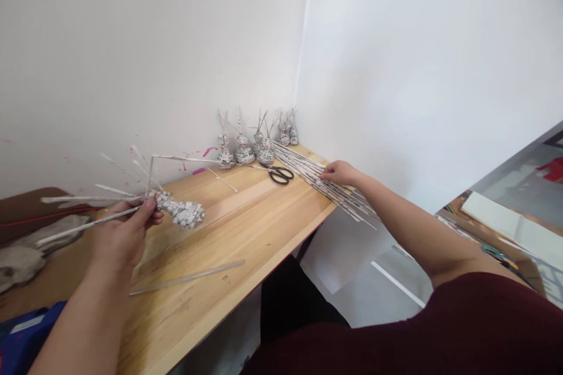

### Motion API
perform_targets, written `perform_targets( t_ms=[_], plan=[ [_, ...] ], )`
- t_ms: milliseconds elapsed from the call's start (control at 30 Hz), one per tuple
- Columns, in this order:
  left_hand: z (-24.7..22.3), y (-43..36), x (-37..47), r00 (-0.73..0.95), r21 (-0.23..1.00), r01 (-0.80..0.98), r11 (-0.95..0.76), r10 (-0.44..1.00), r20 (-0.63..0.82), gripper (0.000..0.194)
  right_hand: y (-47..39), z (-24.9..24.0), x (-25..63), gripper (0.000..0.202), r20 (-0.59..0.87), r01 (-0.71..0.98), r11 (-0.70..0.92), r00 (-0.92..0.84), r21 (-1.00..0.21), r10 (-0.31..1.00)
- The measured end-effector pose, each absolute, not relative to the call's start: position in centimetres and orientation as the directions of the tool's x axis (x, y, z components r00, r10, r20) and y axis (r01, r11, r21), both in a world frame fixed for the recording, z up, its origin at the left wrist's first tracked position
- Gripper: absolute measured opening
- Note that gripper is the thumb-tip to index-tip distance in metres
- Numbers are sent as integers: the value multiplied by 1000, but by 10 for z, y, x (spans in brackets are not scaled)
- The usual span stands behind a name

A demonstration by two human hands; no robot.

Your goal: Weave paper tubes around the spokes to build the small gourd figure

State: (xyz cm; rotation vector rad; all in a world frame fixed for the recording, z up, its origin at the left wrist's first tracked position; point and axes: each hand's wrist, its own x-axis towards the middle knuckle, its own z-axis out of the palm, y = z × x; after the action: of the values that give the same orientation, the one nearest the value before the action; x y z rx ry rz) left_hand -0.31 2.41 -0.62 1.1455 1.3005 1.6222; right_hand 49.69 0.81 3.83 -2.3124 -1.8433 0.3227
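Note:
My left hand [141, 215] is closed round the neck of a woven paper gourd [187, 214], held above the left part of the table. Loose paper strands fan out from the gourd's top, and one bends sharply toward the right. At the right edge of the table my right hand [338, 173] has its fingers together on a bundle of thin rolled-paper sticks [303, 165]. Whether a single stick is pinched there is too small to see. Black-handled scissors [280, 174] lie just left of the bundle.
Several finished-looking woven gourds [244, 151] stand along the wall at the back of the wooden table [229, 217]. A clear flat strip [189, 277] lies near the front edge. A blue box [30, 334] sits at lower left, and a cardboard box [514, 240] stands at right.

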Motion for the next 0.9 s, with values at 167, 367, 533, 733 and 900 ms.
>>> perform_targets(
  t_ms=[167,367,533,733,900],
  plan=[
    [9,20,0,-281,889,-371,-267,945,167,47,-2,34,490,19,-114,965,-165,144,-204,983],
    [10,18,0,-199,950,-302,-73,980,13,48,-2,22,480,10,-105,982,-135,122,-130,987],
    [9,15,0,-53,973,-199,115,990,-128,50,1,20,475,15,-49,985,-163,161,-49,986],
    [10,11,0,-33,986,-133,100,994,-106,52,-3,26,470,21,11,979,-202,202,-3,979],
    [9,7,1,-26,996,-74,50,998,-52,51,-9,30,461,28,85,987,-158,161,-45,983]
  ],
)
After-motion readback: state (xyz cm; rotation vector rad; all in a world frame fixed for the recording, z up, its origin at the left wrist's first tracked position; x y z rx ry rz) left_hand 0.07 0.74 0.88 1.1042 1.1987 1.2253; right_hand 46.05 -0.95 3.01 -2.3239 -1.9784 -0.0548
